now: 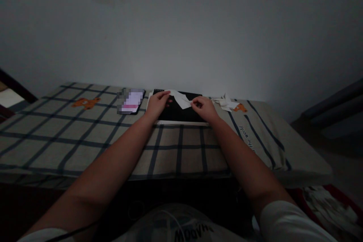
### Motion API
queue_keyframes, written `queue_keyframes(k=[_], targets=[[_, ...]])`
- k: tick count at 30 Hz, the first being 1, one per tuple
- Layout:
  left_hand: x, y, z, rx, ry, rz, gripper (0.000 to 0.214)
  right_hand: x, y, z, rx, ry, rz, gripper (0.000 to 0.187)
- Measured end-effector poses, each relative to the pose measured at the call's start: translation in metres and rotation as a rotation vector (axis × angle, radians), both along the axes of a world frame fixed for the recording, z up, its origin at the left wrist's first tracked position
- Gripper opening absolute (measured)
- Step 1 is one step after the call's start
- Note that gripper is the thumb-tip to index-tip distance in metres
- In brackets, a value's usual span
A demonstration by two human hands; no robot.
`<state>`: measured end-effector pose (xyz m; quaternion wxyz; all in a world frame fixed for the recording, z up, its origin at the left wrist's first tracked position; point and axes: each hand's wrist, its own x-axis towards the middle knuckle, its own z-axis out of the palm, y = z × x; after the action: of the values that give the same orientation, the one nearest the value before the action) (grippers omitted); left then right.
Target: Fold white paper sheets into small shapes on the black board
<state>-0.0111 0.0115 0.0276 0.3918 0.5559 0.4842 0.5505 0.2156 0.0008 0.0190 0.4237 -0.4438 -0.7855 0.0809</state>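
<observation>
White paper (181,100), creased and partly folded, held at both ends just above a black pad (181,113). Left hand (158,104) pinching the paper's left end, fingers curled over it, resting against the pad's left edge. Right hand (204,106) pinching the right end between thumb and fingertips, knuckles up, over the pad's right part. Both grips pressed onto the paper. Pad lying flat at the far middle of the surface (85,136), a pale strip showing along its near edge. Surface draped in a beige cloth with dark checked lines and small orange bear figures (85,103). Just left of the pad, a phone (131,101), screen blurred out. Right of the pad, near the far edge, a small heap of folded white paper pieces (226,103), apart from the right hand. Bare forearms reaching forward from white sleeves at the bottom. Plain grey wall behind. Dim light throughout. Lower right, below the surface's edge, a red container of white scraps (331,202).
</observation>
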Motion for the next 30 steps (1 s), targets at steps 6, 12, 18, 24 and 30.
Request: queue_keyframes(k=[6, 12, 18, 24, 30], targets=[[0.005, 0.002, -0.007, -0.019, -0.049, -0.056, 0.058, -0.002, -0.001, -0.001, -0.02, 0.003, 0.076, 0.008], [0.003, -0.001, -0.007, -0.007, 0.038, 0.003, 0.064, -0.005, 0.0, -0.003, -0.143, 0.135, -0.022, 0.008], [-0.001, 0.0, -0.01, 0.147, 0.187, -0.033, 0.065, -0.004, 0.007, -0.012, -0.326, 0.207, -0.137, 0.007], [0.005, -0.009, -0.005, 0.295, 0.303, -0.192, 0.057, -0.005, 0.005, -0.012, -0.362, 0.215, -0.121, 0.018], [0.004, -0.003, -0.01, 0.314, 0.29, -0.219, 0.054, -0.005, 0.002, -0.006, -0.387, 0.344, -0.061, 0.019]])
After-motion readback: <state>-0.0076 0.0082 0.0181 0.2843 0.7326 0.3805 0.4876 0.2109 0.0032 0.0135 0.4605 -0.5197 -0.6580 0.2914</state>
